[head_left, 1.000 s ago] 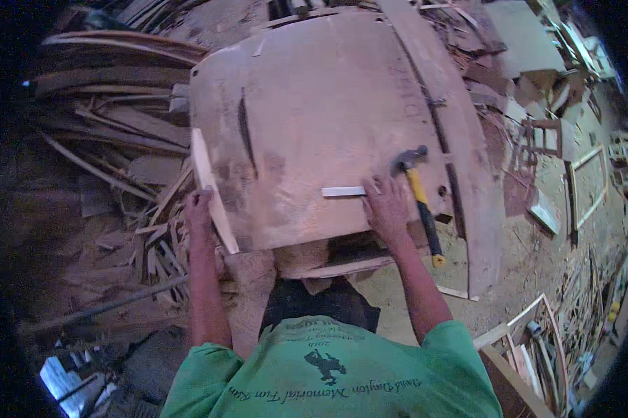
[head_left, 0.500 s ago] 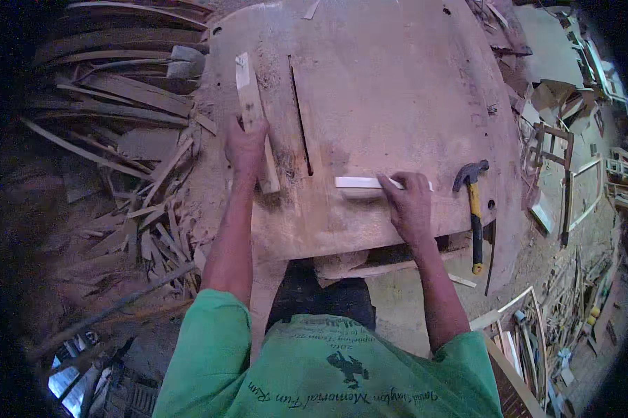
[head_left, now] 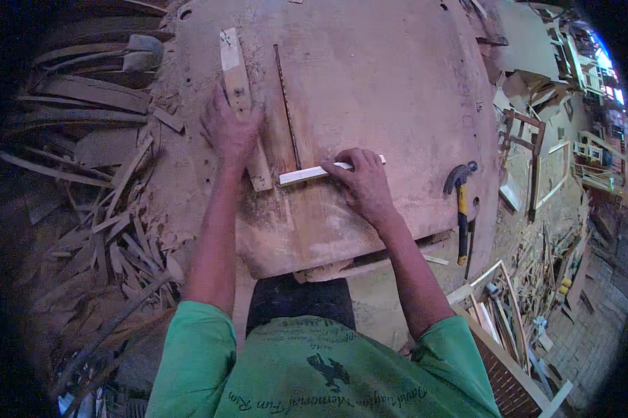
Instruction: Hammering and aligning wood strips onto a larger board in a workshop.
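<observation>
My left hand [head_left: 234, 129] is closed around a wooden block [head_left: 238, 83], a long piece with dark knots or holes and a pale upper end. It lies lengthwise on the board-topped workbench [head_left: 369, 90], left of a narrow dark slot [head_left: 286, 104]. In my right hand [head_left: 361, 182] is a thin pale wooden strip [head_left: 303, 175], pinched near its right part. The strip's left end reaches across the slot's near end, close to the block's lower end. On the right of the bench lies a claw hammer [head_left: 461, 209] with a yellow and black handle, apart from my hands.
Curved wooden offcuts [head_left: 84, 90] are heaped along the left side, with smaller scraps [head_left: 129, 240] below them. To the right stand wooden frames [head_left: 525, 157] amid more scrap. A crate of wood pieces [head_left: 498, 306] sits at the lower right. The bench's near edge faces my body.
My right hand has brought the strip leftward, tilting it slightly, toward the wooden block. My left hand has kept hold of the block. The whole view has shifted a little.
</observation>
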The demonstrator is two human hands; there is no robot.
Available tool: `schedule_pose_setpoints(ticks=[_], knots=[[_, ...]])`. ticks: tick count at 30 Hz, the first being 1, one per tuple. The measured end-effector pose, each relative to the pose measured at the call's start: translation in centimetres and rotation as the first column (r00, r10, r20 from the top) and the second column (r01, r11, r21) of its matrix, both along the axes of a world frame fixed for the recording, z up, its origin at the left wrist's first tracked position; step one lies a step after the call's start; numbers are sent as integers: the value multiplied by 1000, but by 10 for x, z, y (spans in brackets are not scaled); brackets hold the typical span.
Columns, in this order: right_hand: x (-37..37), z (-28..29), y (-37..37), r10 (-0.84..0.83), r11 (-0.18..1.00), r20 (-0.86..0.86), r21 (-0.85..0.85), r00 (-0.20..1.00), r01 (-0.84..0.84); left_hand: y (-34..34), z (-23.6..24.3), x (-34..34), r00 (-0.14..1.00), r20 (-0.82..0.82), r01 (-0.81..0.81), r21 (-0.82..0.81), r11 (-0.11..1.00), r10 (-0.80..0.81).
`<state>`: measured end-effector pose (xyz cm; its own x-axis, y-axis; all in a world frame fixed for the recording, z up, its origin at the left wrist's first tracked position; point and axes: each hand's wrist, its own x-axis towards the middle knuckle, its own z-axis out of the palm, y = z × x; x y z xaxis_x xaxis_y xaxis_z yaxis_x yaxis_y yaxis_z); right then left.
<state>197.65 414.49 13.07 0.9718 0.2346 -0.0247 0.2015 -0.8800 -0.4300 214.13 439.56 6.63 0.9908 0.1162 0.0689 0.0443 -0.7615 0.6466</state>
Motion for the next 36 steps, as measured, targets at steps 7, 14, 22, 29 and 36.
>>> schedule_pose_setpoints(ticks=[7, 14, 22, 29, 36], knots=[[4, 1, 2, -8, 1000, -42, 7, 999, 8, -10, -2, 0, 994, 23, 111, 33, 993, -112], [8, 2, 2, -21, 1000, -96, -7, 995, 20, -21, -2, 1, 995, 69, 71, -19, 997, -70], [10, -2, 5, 5, 1000, -51, -7, 999, -5, -15, -8, 1, 992, 13, 128, -23, 992, -128], [10, -5, 4, -6, 1000, -68, -1, 998, 6, -16, -10, 0, 994, 34, 102, -23, 995, -101], [8, -14, 9, 7, 998, 26, 63, 1000, -9, -17, -7, 1, 994, 32, 105, -33, 994, -104]])
